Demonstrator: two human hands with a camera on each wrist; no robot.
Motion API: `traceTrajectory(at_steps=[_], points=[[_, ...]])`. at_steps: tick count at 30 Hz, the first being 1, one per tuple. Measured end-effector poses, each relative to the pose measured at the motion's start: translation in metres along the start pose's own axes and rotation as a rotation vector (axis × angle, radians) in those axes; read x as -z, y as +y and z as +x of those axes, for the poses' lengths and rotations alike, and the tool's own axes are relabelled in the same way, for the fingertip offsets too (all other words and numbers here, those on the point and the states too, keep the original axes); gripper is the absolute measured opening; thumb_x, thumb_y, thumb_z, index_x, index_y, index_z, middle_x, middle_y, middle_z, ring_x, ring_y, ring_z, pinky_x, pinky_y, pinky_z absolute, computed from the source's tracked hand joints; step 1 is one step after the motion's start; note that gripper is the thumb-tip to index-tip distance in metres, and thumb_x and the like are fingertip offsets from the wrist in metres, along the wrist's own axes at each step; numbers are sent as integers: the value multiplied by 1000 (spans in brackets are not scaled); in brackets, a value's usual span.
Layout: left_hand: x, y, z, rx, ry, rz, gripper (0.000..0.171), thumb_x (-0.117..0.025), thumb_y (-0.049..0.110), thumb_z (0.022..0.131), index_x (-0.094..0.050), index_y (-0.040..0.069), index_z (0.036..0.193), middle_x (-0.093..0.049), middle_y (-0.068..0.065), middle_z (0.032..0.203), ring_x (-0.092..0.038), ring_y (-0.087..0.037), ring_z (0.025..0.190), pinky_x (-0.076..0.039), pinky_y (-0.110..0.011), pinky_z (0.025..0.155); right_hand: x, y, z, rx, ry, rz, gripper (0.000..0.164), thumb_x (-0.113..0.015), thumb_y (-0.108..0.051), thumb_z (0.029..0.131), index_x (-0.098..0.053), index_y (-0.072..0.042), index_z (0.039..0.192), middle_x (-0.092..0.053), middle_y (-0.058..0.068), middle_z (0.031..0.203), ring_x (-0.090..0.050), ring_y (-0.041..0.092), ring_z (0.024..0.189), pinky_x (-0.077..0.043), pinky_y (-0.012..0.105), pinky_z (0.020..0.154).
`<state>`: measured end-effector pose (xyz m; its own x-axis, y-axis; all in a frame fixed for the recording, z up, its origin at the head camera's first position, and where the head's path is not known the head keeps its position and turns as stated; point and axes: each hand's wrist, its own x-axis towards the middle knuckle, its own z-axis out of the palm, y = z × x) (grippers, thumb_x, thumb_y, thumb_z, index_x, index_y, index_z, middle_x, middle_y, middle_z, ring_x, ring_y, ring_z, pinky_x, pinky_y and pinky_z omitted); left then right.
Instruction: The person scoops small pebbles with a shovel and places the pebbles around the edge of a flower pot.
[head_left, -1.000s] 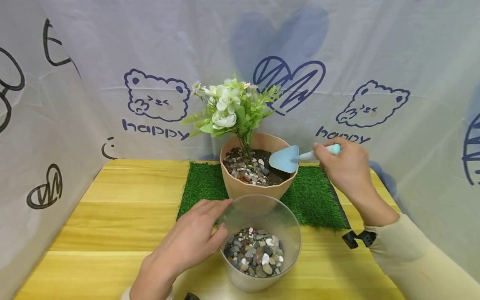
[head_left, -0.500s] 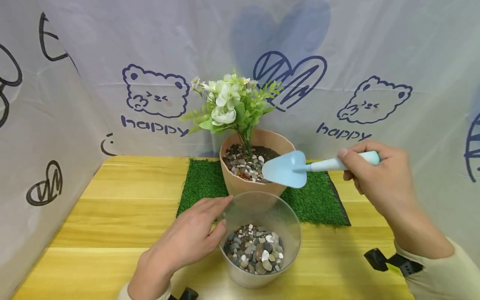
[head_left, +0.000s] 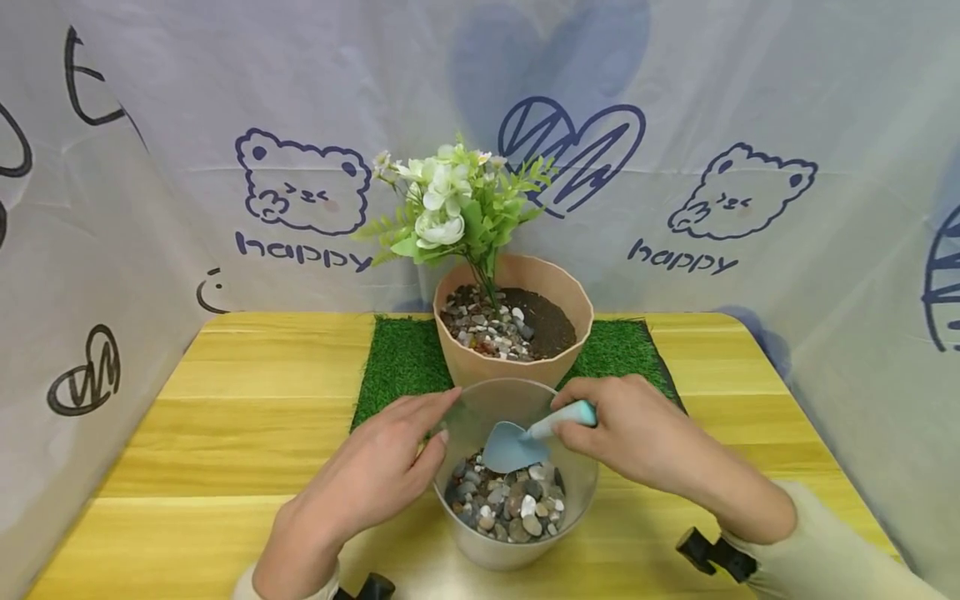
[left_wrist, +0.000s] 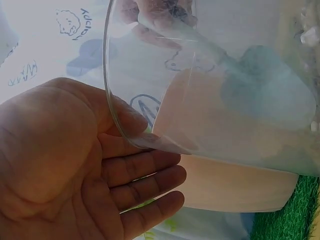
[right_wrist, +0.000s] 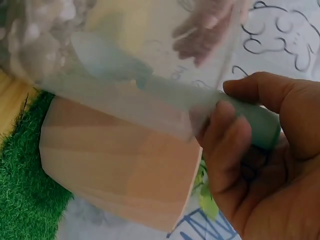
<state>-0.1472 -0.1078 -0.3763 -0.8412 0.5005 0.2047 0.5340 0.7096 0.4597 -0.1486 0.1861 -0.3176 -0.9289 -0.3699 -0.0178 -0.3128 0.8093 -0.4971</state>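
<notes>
My right hand (head_left: 626,425) grips the pale blue handle of a small trowel (head_left: 513,450). The trowel's blade is down inside a clear plastic bucket (head_left: 577,500), at the pebbles (head_left: 517,504) in its bottom. Through the bucket's wall, the blade (left_wrist: 270,90) shows in the left wrist view. My left hand (head_left: 378,467) holds the bucket's left rim between thumb and index finger, the other fingers extended outside it. Just behind the bucket stands a peach flowerpot (head_left: 517,367) with white artificial flowers (head_left: 442,196), pebbles on its left and bare dark soil (head_left: 551,321) on its right.
The flowerpot stands on a green artificial grass mat (head_left: 401,358) on a yellow wooden table (head_left: 225,450). A white printed cloth (head_left: 420,67) hangs behind the table and along both sides.
My right hand has drawn the trowel back from over the flowerpot, then lowered it into the bucket. The soil at the pot's right is now uncovered to view. My left hand stays at the rim.
</notes>
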Motion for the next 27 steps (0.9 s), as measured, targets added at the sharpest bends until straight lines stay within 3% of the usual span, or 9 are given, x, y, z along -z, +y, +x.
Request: traceTrajectory(at_steps=[4, 12, 20, 27], points=[[-1, -1, 0, -12, 5, 6, 53, -57, 27, 107, -51, 12, 157, -57, -5, 156, -55, -24, 143, -46, -46, 120, -13, -1, 5, 60, 57, -99, 15, -68, -30, 99, -77, -19, 101, -51, -12, 59, -41, 7, 52, -36, 25, 46], [-3, -3, 0, -34, 38, 20, 53, -61, 22, 104, -54, 13, 155, -59, -3, 154, -56, -22, 142, -48, -45, 119, -28, -11, 10, 119, 93, -133, 13, -71, -28, 97, -77, -16, 98, -52, -12, 58, -42, 4, 49, -36, 23, 43], [-5, -5, 1, -59, 50, 26, 53, -60, 22, 104, -54, 12, 156, -59, -5, 154, -56, -24, 142, -48, -47, 118, -38, -18, 15, 134, 55, -148, 18, -73, -28, 97, -78, -12, 102, -58, -11, 63, -46, 3, 50, -40, 21, 44], [-4, -6, 1, -48, 14, 8, 54, -57, 27, 107, -50, 11, 158, -55, -6, 158, -52, -27, 145, -44, -48, 121, -37, -19, 16, 155, 5, -123, 23, -74, -27, 97, -79, -7, 107, -65, -9, 69, -50, 2, 53, -44, 20, 46]])
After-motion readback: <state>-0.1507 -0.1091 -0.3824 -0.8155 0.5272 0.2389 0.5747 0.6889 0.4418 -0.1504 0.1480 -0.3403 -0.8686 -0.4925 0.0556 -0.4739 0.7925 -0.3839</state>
